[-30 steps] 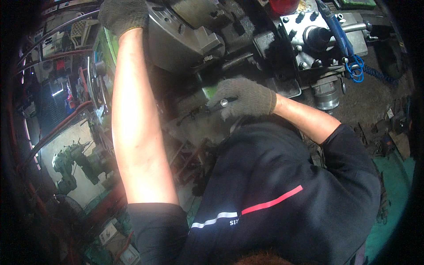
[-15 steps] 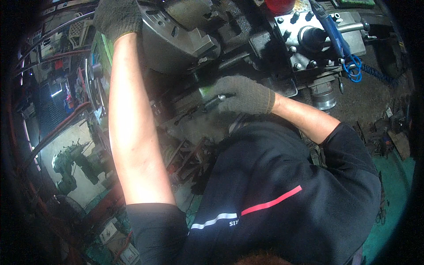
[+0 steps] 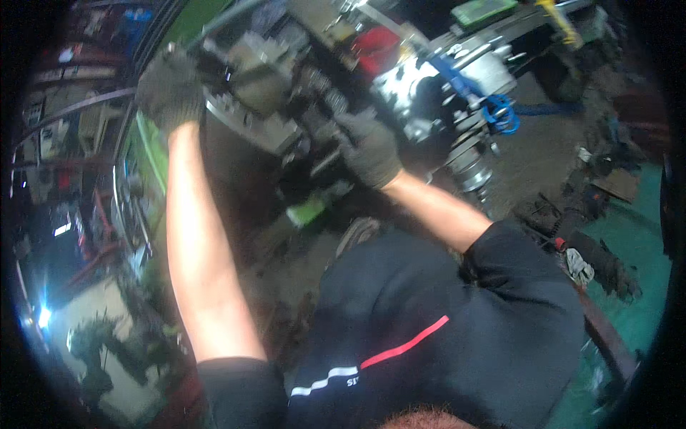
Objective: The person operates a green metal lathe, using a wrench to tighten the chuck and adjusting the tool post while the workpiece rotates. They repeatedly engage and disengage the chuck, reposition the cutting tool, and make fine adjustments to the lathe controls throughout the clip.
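Note:
My left hand (image 3: 171, 89), in a dark knitted glove, is closed at the upper left beside the green machine body. A small metal tip (image 3: 170, 48) shows just past its knuckles; the rest of what it grips is hidden. To its right is a large round lathe chuck (image 3: 246, 125) with stepped jaws. My right hand (image 3: 368, 150), gloved alike, reaches between the chuck and the bolted tool post (image 3: 418, 96). A slim metal bar (image 3: 325, 161) lies by its fingers, which are too blurred to show whether they hold anything.
A red container (image 3: 376, 50) stands behind the tool post. A blue air gun (image 3: 457, 75) with coiled hose (image 3: 501, 114) lies across it. Below the chuck is a green block (image 3: 307, 211). Metal scraps (image 3: 547, 214) lie at right near the green floor (image 3: 647, 207).
The view has shifted and tilted, bringing more of the machine's far side in. My right hand has left the short handle below the chuck and moved up toward the tool post. My left hand stays beside the chuck.

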Demonstrator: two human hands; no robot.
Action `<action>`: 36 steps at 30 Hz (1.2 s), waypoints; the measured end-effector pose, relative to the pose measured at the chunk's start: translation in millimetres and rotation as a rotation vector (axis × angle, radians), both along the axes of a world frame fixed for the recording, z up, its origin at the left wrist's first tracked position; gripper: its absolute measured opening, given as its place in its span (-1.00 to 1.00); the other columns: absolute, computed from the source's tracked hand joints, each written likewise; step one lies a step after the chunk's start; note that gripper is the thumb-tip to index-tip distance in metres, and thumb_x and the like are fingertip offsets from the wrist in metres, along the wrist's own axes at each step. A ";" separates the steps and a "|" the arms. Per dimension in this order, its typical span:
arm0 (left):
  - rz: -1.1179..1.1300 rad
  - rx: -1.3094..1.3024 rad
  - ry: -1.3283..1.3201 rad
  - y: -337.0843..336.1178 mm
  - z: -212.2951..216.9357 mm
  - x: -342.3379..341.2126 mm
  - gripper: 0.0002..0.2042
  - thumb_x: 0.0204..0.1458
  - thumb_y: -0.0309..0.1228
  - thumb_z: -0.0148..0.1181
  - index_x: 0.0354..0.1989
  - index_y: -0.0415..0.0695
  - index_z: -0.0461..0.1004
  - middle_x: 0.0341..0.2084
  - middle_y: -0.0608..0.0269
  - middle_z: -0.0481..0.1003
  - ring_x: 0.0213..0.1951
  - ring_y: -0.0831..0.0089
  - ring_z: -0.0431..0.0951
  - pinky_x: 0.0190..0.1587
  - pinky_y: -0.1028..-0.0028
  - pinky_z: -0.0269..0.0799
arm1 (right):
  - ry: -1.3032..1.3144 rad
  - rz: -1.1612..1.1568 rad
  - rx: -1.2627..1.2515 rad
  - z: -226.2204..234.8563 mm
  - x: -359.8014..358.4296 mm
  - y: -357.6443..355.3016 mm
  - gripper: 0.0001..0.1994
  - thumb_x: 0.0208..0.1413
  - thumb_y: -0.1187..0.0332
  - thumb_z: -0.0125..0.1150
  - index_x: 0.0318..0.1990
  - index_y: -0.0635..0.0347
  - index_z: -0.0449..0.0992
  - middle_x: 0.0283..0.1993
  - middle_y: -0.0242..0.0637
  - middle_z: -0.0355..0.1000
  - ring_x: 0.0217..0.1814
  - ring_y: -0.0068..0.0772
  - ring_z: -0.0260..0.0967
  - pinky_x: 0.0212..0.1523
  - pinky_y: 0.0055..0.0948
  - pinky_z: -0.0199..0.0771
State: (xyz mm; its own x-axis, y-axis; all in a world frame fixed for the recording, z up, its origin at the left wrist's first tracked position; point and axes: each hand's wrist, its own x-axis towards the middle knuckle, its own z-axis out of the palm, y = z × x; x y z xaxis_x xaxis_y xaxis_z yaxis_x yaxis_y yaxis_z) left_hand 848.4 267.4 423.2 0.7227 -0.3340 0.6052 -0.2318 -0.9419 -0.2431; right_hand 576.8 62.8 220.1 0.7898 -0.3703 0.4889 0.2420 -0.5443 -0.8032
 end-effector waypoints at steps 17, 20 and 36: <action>-0.114 -0.146 -0.051 -9.5 11.4 -24.6 -0.63 0.44 -0.11 0.14 -0.25 -0.12 0.70 -0.31 -0.11 0.67 -0.20 -0.18 0.68 -0.01 -0.10 0.50 | 0.315 0.320 -0.088 72.5 -36.5 4.7 -0.70 0.30 0.40 0.31 0.16 -0.06 0.66 0.03 -0.02 0.70 0.06 0.18 0.67 0.00 -0.07 0.68; -0.120 -0.152 -0.022 -13.2 12.7 -26.8 -0.61 0.47 -0.08 0.10 -0.22 -0.11 0.70 -0.28 -0.09 0.68 -0.17 -0.17 0.67 0.02 -0.09 0.50 | 0.101 0.211 -0.228 162.8 -56.8 -49.8 -0.60 0.22 0.26 0.42 0.23 -0.10 0.73 -0.14 -0.10 0.68 -0.02 0.07 0.64 0.01 0.04 0.59; -0.301 -0.174 -0.116 -0.6 11.8 -29.1 -0.67 0.42 -0.01 0.18 -0.13 -0.03 0.64 -0.18 0.05 0.66 -0.01 -0.02 0.65 0.17 -0.07 0.48 | 0.304 -0.875 -0.226 135.4 -74.0 -331.7 -0.68 0.34 0.23 0.27 -0.03 0.38 0.66 -0.01 0.24 0.65 -0.01 0.35 0.58 0.10 0.09 0.56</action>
State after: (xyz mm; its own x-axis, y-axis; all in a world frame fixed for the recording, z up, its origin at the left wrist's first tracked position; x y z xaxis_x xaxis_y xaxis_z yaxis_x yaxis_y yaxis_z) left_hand 819.3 266.8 435.0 0.5305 -0.4061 0.7441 -0.4852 -0.8652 -0.1263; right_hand 502.8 -268.9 355.4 0.3827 -0.8118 0.4410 -0.5262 -0.5839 -0.6183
